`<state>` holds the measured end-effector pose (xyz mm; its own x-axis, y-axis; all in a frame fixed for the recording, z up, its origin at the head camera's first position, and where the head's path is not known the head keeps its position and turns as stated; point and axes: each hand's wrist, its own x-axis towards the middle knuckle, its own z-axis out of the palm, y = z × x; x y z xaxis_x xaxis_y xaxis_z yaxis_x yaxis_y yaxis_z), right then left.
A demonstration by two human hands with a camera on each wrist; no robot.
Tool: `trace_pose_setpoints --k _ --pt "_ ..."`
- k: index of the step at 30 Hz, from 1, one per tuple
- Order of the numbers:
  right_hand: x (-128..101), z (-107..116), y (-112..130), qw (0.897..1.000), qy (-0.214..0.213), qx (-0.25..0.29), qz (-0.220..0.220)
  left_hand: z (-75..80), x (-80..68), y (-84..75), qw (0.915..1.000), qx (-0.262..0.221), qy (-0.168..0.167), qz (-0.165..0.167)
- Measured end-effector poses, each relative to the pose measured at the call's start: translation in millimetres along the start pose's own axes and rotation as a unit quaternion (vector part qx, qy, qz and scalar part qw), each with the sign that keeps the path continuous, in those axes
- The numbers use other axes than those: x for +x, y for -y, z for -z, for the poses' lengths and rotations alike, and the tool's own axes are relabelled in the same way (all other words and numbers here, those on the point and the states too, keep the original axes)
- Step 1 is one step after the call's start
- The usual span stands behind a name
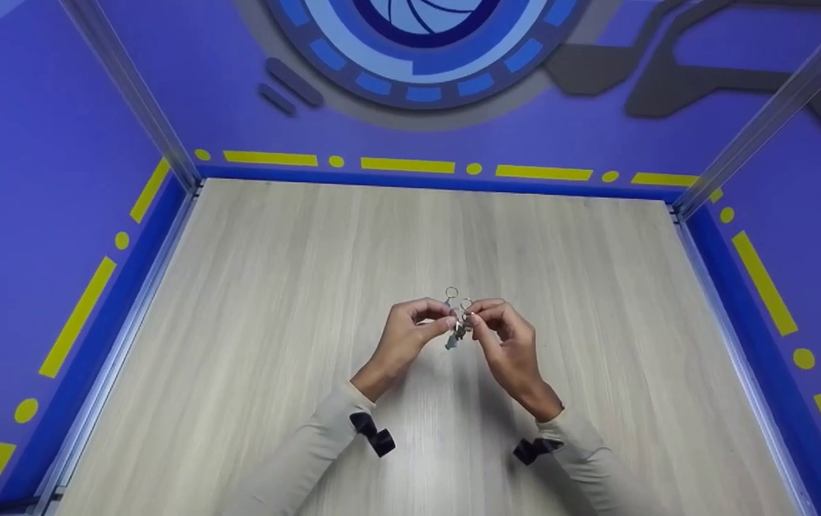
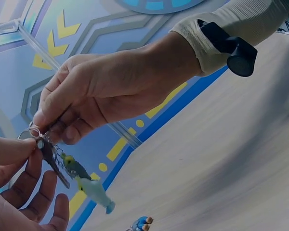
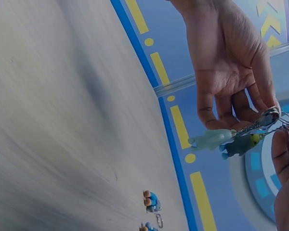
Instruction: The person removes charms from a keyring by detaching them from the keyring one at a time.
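In the head view my left hand point(image 1: 404, 331) and right hand point(image 1: 513, 338) meet over the middle of the table, fingertips close together. Between them hangs a bunch of metal key rings with a dark key point(image 2: 54, 163) and two small figure charms on chains. One charm point(image 2: 95, 193) is pale turquoise, the other point(image 3: 242, 145) dark green with a yellow head. My left thumb and fingers pinch the key's head by the ring. My right fingertips pinch the thin metal ring point(image 2: 34, 129) just above it.
Small blue-and-brown figures point(image 3: 152, 200) lie on the wood-grain table point(image 1: 295, 287), with a metal ring point(image 3: 159, 220) beside them. Blue panels point(image 1: 44, 179) with yellow dashes and metal posts point(image 1: 130, 93) enclose the table's back and sides.
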<state>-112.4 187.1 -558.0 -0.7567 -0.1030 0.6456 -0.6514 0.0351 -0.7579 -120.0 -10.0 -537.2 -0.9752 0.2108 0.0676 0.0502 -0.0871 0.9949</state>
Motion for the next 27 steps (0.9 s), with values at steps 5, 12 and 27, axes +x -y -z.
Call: trace_pose_setpoints --k 5,12,27 --pt "1 3 -2 1.0 0.016 -0.016 -0.02 0.8 2.4 -0.7 0.9999 0.004 -0.014 -0.006" --pt "5 8 -3 0.998 0.034 -0.047 -0.03 0.7 6.9 -0.3 0.9985 0.027 -0.031 -0.036" --pt "9 13 -1 0.995 0.044 -0.079 -0.034 5.4 9.9 -8.9 0.9738 0.179 -0.027 -0.138"
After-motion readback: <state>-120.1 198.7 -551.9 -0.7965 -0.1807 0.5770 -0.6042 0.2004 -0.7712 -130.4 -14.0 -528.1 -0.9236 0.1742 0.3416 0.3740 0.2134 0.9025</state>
